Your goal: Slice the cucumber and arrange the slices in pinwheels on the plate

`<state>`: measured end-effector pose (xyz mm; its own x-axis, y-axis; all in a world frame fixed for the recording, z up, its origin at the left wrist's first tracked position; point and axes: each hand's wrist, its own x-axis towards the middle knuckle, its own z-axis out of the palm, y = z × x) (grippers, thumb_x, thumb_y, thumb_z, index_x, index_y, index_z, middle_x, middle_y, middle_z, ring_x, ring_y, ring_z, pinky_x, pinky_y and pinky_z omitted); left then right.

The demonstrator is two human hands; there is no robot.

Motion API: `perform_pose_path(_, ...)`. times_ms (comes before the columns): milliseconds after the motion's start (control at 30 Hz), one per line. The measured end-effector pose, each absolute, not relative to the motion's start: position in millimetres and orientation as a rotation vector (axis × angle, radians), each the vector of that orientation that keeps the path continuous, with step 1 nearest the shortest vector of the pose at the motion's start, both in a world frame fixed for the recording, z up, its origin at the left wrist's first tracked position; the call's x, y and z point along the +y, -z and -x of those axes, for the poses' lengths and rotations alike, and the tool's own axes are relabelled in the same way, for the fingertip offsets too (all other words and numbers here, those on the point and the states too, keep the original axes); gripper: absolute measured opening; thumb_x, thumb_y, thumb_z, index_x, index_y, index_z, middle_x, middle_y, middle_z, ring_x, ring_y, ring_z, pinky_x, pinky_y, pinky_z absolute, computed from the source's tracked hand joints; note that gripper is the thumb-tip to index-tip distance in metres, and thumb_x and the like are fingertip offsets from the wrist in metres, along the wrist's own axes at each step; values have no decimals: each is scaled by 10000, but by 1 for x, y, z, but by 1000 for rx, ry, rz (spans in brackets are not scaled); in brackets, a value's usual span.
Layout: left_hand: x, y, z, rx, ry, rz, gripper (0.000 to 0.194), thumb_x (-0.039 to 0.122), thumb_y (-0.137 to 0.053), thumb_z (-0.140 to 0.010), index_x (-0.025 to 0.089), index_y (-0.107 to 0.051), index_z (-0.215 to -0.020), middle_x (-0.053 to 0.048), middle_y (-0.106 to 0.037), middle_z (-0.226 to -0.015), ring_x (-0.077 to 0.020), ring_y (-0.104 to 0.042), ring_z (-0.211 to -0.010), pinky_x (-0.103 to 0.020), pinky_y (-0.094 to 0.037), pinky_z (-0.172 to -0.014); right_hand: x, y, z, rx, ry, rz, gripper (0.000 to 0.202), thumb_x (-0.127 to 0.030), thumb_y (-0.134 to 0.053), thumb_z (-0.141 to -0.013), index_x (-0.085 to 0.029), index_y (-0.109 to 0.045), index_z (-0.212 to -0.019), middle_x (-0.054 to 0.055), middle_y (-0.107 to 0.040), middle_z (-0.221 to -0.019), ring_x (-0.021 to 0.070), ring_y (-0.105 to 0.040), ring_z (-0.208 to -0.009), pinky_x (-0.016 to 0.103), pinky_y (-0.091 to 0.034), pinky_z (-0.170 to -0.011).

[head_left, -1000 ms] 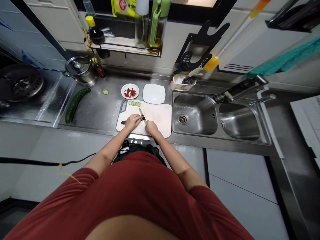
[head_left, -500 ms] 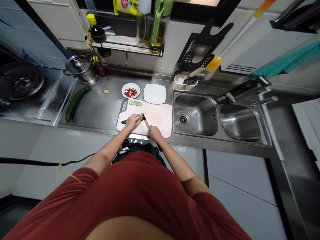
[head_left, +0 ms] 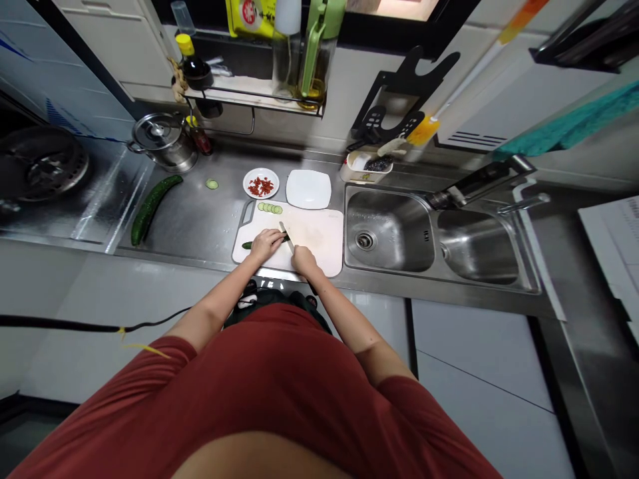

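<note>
On the white cutting board (head_left: 322,233), my left hand (head_left: 266,245) is closed on a dark green cucumber piece (head_left: 247,245), whose ends show on both sides of the fingers. My right hand (head_left: 303,259) grips a knife (head_left: 287,237), its blade slanting across the cucumber's right end, just right of my left fingertips. A row of pale cucumber slices (head_left: 270,208) lies at the board's upper left. Behind the board stand a round white plate (head_left: 247,183) with chopped red pieces (head_left: 260,186) and a bare square white plate (head_left: 308,189).
A whole cucumber (head_left: 150,207) and a single slice (head_left: 212,183) lie on the steel counter at left. A lidded pot (head_left: 167,146) stands behind them, near a stove (head_left: 42,163). A double sink (head_left: 389,229) is on the right, below a utensil holder (head_left: 357,174).
My right hand and the knife have shifted slightly left, and the blade's tip sits a little further left and up. My left hand has hardly moved. The view has shifted slightly.
</note>
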<state>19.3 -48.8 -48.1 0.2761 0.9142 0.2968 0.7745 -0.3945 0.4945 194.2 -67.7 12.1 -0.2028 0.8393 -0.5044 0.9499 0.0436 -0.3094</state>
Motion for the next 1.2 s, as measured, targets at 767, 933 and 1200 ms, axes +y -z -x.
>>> perform_pose_path(767, -47, 51, -19, 1557, -808, -2285, 258, 303, -505, -939, 236, -715, -1074, -58, -695, -1074, -196, -604, -977, -347, -487, -884, -83, -19, -202, 2058, 876, -1839, 285, -93, -449, -894, -130, -619, -1121, 172, -656, -1134, 235, -642, -1043, 273, -480, -811)
perform_pose_path(933, -49, 48, -20, 1558, -817, -2294, 257, 308, -502, -943, 236, -715, -1067, -55, -696, -1060, -195, -602, -959, -345, -489, -869, -88, -17, -204, 2049, 854, -1833, 275, -91, -437, -900, -121, -609, -1113, 184, -651, -1138, 247, -642, -1040, 287, -482, -807)
perform_pose_path(1200, -49, 44, -21, 1547, -833, -2293, 251, 306, -495, -947, 237, -713, -1050, -57, -695, -1040, -187, -602, -953, -342, -488, -876, -69, -19, -192, 2085, 861, -1852, 291, -85, -437, -899, -132, -613, -1125, 169, -660, -1134, 241, -647, -1038, 280, -479, -810)
